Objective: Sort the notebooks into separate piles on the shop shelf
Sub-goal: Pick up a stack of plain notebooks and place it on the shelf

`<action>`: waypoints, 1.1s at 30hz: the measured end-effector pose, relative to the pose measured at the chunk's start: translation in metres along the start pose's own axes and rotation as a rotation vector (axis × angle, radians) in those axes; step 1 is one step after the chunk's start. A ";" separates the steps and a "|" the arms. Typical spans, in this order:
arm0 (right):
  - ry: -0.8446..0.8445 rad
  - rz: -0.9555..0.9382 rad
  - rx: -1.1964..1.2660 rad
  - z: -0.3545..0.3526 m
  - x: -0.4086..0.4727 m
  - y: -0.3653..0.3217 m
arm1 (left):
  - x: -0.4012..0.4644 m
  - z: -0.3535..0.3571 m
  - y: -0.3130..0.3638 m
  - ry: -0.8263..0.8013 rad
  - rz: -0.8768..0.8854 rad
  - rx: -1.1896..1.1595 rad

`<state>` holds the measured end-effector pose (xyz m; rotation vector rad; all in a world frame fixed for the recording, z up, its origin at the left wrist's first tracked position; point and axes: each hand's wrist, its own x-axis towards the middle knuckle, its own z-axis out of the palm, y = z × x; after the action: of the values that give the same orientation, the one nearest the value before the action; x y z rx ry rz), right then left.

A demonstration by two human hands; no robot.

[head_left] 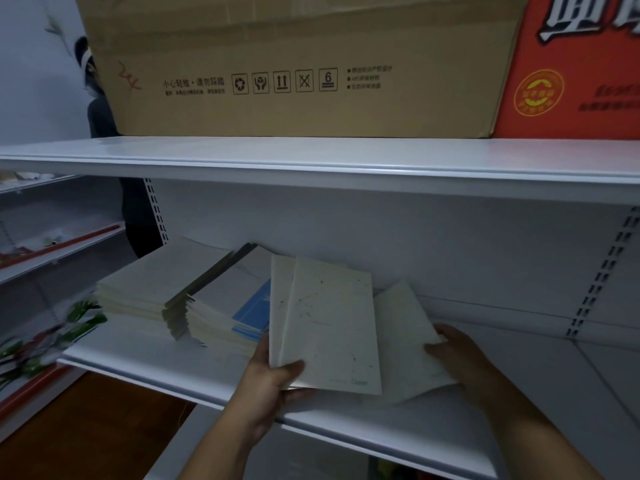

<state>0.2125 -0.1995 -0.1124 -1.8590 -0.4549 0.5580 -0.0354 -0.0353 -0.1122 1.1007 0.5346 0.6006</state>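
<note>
Shelf (346,424) (white), notebook piles (162,289), hands gripping notebooks (332,323)

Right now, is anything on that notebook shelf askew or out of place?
Yes. The middle pile is fanned out rather than squared, and blue-covered notebooks are mixed into it under pale ones. The left pile looks tidy. The left hand and right hand each hold pale notebooks not yet placed.

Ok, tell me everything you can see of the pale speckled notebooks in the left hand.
The pale speckled notebooks are at least two thin cream paper-covered books, fanned slightly, with faint dark flecks and small teal print near the bottom edge. The left hand pinches their lower left corner, holding them tilted above the white metal shelf, overlapping the blue-covered stack.
</note>
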 end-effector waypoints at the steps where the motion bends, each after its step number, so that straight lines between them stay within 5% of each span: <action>1: 0.019 0.005 0.143 -0.014 -0.006 0.002 | 0.000 0.000 0.000 0.000 -0.003 0.001; 8: 0.034 -0.081 0.526 -0.049 -0.043 -0.007 | -0.001 0.010 -0.003 -0.016 -0.027 -0.022; 18: 0.059 -0.062 0.462 0.037 -0.069 -0.006 | -0.010 0.053 -0.015 -0.070 -0.147 -0.147; 33: 0.230 -0.097 0.399 -0.019 -0.116 0.023 | 0.000 0.097 -0.031 -0.479 -0.403 -0.090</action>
<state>0.1292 -0.2863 -0.1100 -1.4870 -0.2560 0.3350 0.0348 -0.1082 -0.1057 0.9723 0.2929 0.0024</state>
